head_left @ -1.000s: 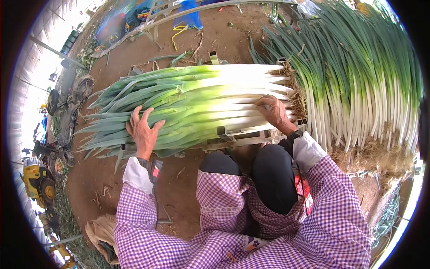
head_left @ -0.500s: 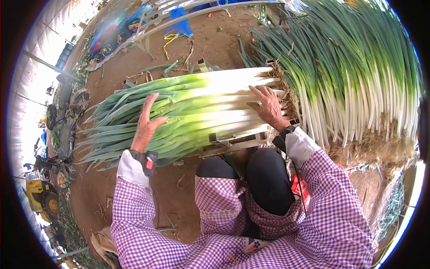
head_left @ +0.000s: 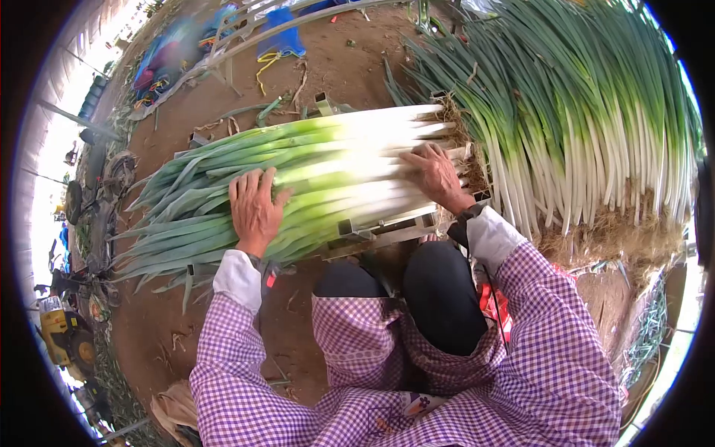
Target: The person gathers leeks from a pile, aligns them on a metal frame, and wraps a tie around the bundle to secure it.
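1. A worker in purple-checked sleeves sits with both bare hands on a bundle of leeks, which lies crosswise on a low metal frame just beyond the worker's black-covered knees.
2. The left hand lies palm down across the stalks where green leaf gives way to pale stem, its fingers side by side and its thumb held apart, open rather than clenched.
3. The right hand rests over the white stems near the root end, fingers bent; whether it grips any stalk cannot be told from this angle.
4. The bundle's leaves fan out to the left, while its tangled roots face a far larger pile of leeks at right, roots pointing toward the worker's side.
5. Beyond the frame, a blue bag with a yellow cord lies on the bare dirt floor; a yellow machine stands at far left.
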Tool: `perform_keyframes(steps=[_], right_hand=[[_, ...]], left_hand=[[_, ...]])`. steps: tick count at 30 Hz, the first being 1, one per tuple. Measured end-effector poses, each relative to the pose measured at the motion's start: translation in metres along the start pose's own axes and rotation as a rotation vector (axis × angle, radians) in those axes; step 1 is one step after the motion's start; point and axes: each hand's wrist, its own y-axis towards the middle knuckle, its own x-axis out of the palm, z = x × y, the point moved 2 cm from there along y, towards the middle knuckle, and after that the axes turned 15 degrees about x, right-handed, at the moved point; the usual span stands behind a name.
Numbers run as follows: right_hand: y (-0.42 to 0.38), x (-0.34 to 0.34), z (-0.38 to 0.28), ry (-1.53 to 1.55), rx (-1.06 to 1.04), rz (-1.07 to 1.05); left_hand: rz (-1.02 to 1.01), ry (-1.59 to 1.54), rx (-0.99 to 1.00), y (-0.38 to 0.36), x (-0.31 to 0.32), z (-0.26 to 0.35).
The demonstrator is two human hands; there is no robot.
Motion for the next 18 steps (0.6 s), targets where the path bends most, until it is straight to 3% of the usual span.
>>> perform_keyframes(steps=[4,9,15,18], right_hand=[[0.003,0.004,0.000,0.005,-0.064,0.080],[0.007,0.012,-0.001,0.019,0.036,-0.048],[0.002,0.008,-0.007,-0.084,0.030,-0.073],[0.002,0.009,-0.042,-0.141,-0.026,-0.144]], left_hand=[[-0.017,-0.009,-0.007,-0.003,0.005,-0.004],[-0.011,0.013,-0.024,0.000,0.013,-0.005],[-0.023,0.078,-0.056,-0.003,0.021,0.002],[-0.045,0.077,-0.076,-0.002,0.024,0.002]])
